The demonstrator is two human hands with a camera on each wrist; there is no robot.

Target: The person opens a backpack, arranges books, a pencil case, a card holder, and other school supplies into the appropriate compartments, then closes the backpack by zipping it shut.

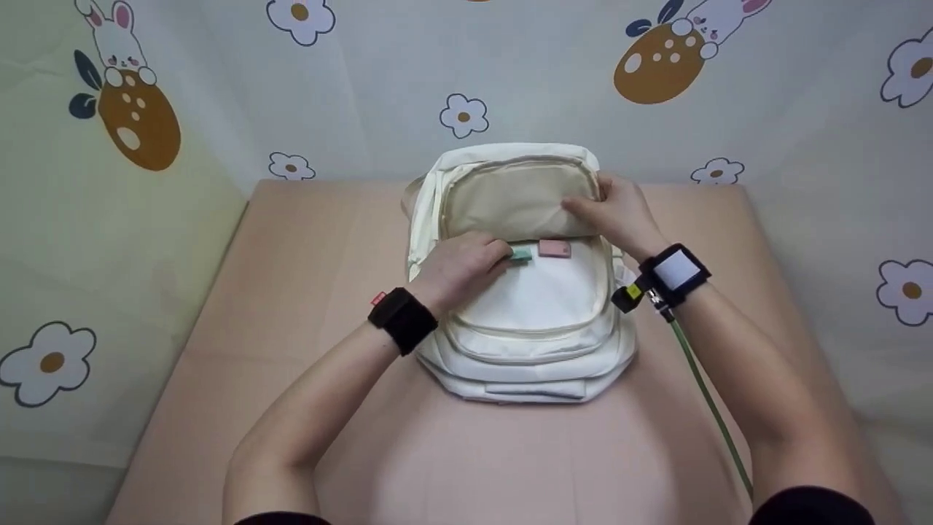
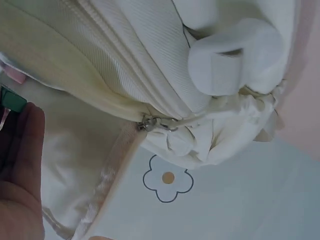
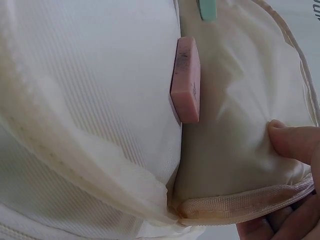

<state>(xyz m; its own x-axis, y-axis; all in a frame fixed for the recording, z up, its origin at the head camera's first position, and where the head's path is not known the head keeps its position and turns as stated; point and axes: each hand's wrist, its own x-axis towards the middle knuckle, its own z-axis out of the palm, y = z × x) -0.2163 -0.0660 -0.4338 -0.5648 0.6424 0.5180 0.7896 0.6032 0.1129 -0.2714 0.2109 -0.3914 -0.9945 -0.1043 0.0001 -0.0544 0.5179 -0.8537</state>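
A cream backpack [image 1: 525,368] lies on the table with its front pocket unzipped and the pocket's beige-lined flap [image 1: 510,197] folded back. My right hand [image 1: 619,215] pinches that flap at its right edge, the thumb on the lining and the fingers behind. With its fingertips, my left hand [image 1: 466,266] holds a small green block [image 1: 520,255], which looks like an eraser, at the pocket's opening. Beside it a pink eraser [image 3: 187,82] with dark smudges stands at the fold between the flap and the white pocket panel [image 3: 100,75].
Beneath the bag spreads a pinkish tabletop [image 1: 306,248]. A pale curtain [image 1: 393,65] with flowers and rabbits hangs behind and at both sides. From the right wrist strap [image 1: 678,273] a green cable [image 1: 707,394] runs down along the forearm. Zipper pulls [image 2: 150,122] sit at the flap's corner.
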